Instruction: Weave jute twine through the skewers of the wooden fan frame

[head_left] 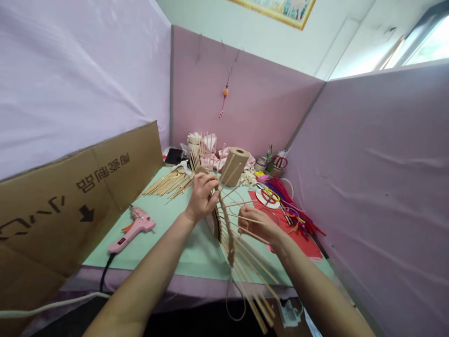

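A half-woven basket stands tilted on its side, with thin wooden sticks fanning out from a round base. A band of brown twine weaving runs across the sticks. My left hand is closed around the far end of this band, thumb on the near side. Right of the band, among the sticks, my right hand has its fingers curled together in a pinch. A thin strand of twine seems to lead to them, though the fingertips are partly hidden. Below the band hangs a loose twine loop.
A pink glue gun lies left, beside a cardboard panel. Loose sticks and a brown twine roll are behind the basket. At right are red sheets, pipe cleaners and red-handled scissors.
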Available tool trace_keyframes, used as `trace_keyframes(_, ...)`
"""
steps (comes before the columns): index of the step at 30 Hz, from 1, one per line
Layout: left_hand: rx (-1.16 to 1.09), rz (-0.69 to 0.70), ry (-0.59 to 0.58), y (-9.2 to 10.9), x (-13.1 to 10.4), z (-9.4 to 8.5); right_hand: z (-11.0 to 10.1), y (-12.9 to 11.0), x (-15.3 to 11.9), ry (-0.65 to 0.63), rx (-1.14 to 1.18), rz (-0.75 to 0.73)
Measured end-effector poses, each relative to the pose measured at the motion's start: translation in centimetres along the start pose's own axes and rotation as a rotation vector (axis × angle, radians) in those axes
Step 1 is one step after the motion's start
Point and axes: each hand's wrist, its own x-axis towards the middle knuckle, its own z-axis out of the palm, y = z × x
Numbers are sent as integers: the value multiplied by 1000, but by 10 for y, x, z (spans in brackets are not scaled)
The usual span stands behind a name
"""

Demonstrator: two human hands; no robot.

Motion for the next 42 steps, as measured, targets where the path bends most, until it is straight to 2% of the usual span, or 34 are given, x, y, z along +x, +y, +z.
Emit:
trace_keyframes(1, -4, 5, -17, -1, 1, 0, 1, 6, -4, 6, 65, 13)
trace_keyframes(3, -2, 10, -41, -2, 3, -1, 1, 14, -12, 1, 30, 34)
trace_keyframes(6, 18, -10, -35, -2, 5, 0, -11, 17, -28, -67, -310, 97)
trace_keyframes(8, 31, -33, -14, -3, 5, 0, -29, 14, -38, -117, -571, 170)
trace_keyframes(10, 36, -43, 0, -4, 5, 0, -52, 5, -47, -56, -825, 234)
trace_keyframes(11, 37, -44, 1, -4, 5, 1, -66, -1, -51, 53, -966, 255)
trace_keyframes(12, 37, -43, 0, -4, 5, 1, -79, -9, -56, 237, -1124, 271)
trace_keyframes(14, 40, -49, -11, -3, 6, 2, -104, -25, -62, 778, -1430, 275)
trace_keyframes(15, 41, -54, -23, -1, 6, 3, -114, -33, -65, 979, -1563, 288)
trace_keyframes(16, 40, -58, -34, 0, 7, 4, -121, -40, -66, 989, -1658, 329)
trace_keyframes(17, 37, -60, -47, 2, 7, 5, -126, -45, -67, 904, -1711, 360)
trace_keyframes(19, 30, -59, -66, 5, 8, 7, -126, -53, -64, 556, -1691, 336)
trace_keyframes(20, 26, -55, -71, 6, 9, 8, -122, -55, -60, 424, -1644, 266)
trace_keyframes(21, 23, -50, -73, 7, 9, 9, -114, -56, -55, 372, -1596, 160)
trace_keyframes(22, 21, -47, -76, 8, 9, 10, -105, -58, -49, 395, -1555, 33)
trace_keyframes(25, 12, -36, -86, 10, 10, 12, -68, -60, -22, 580, -1364, -296)
trace_keyframes(28, 9, -14, -88, 12, 9, 13, -33, -57, 9, 632, -1117, -517)
trace_keyframes(29, 9, -2, -85, 12, 9, 12, -23, -54, 19, 605, -988, -558)
trace_keyframes(31, 9, 22, -75, 12, 8, 11, -6, -45, 36, 413, -660, -550)
trace_keyframes(33, 3, 34, -66, 11, 6, 10, 7, -32, 48, 193, -326, -421)
trace_keyframes(34, -2, 33, -63, 11, 5, 10, 12, -26, 51, 127, -197, -348)
trace_keyframes(36, -9, 18, -68, 10, 4, 9, 19, -16, 51, 82, -36, -241)
trace_keyframes(39, -19, 4, -76, 8, 1, 9, 20, -14, 40, 59, -39, -159)
trace_keyframes(42, -51, 6, -65, 7, -1, 10, 13, -27, 22, 114, -239, -161)
